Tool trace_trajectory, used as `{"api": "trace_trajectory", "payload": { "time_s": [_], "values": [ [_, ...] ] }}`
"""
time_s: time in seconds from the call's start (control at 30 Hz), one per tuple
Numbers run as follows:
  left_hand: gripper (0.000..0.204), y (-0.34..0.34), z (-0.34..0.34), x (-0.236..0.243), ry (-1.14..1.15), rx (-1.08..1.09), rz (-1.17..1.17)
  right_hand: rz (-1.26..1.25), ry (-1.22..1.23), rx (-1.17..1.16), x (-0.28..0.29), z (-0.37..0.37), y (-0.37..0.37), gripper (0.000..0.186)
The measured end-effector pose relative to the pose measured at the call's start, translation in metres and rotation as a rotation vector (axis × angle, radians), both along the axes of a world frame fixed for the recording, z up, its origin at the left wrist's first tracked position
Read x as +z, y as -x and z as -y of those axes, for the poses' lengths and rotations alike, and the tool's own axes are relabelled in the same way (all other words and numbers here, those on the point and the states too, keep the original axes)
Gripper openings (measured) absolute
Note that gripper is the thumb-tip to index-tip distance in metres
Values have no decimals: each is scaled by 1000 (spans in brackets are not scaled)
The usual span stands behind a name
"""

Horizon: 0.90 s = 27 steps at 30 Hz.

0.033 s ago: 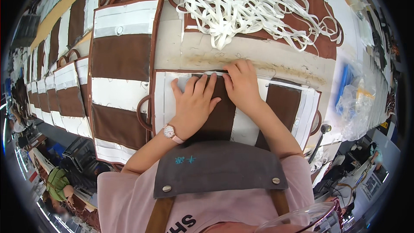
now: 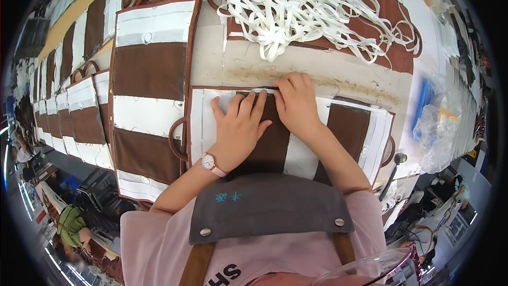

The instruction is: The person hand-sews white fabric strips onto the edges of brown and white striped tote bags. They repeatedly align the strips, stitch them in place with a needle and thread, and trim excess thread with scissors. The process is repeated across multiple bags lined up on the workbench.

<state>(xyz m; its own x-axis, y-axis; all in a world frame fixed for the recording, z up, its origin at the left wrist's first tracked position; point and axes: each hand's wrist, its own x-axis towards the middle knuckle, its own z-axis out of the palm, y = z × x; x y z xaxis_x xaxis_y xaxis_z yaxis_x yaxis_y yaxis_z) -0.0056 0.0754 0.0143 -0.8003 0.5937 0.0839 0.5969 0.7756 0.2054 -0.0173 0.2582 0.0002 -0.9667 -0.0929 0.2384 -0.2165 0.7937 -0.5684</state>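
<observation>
A brown-and-white striped bag (image 2: 301,148) lies flat in front of me, with a brown loop handle at each end. My left hand (image 2: 241,127) rests on its left part, fingers spread and fingertips at the far edge; a watch is on that wrist. At the same edge, my right hand (image 2: 297,100) has its fingers bent over the border with the thumb on the near side, pinching it. A short length of white tape (image 2: 268,91) shows along the edge between the two hands. What lies under the right fingertips is hidden.
A tangled heap of white tape (image 2: 301,10) covers brown pieces beyond the bag. Another striped bag (image 2: 151,71) lies to the left, with more bags (image 2: 84,111) in a row past it. Clear plastic bags (image 2: 436,137) and a blue item (image 2: 422,100) are at the right.
</observation>
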Motion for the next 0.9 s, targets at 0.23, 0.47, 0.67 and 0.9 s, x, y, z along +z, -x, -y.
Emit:
{"api": "trace_trajectory", "payload": {
  "time_s": [0.23, 0.47, 0.67, 0.9],
  "values": [
    [71, 1, 6, 1, -5, -22, 19, 87, -94, 145, 5, 8, 12, 18],
    [70, 0, 11, -3, -34, -15, 29, 7, -14, 141, 3, 4, 11, 20],
    [68, 3, 13, 5, -12, -18, 70, -13, 139, 230, -7, 9, 17, 20],
    [65, 6, 19, 6, -25, -29, 90, -43, 70, 384, -7, -3, 16, 15]
  ]
}}
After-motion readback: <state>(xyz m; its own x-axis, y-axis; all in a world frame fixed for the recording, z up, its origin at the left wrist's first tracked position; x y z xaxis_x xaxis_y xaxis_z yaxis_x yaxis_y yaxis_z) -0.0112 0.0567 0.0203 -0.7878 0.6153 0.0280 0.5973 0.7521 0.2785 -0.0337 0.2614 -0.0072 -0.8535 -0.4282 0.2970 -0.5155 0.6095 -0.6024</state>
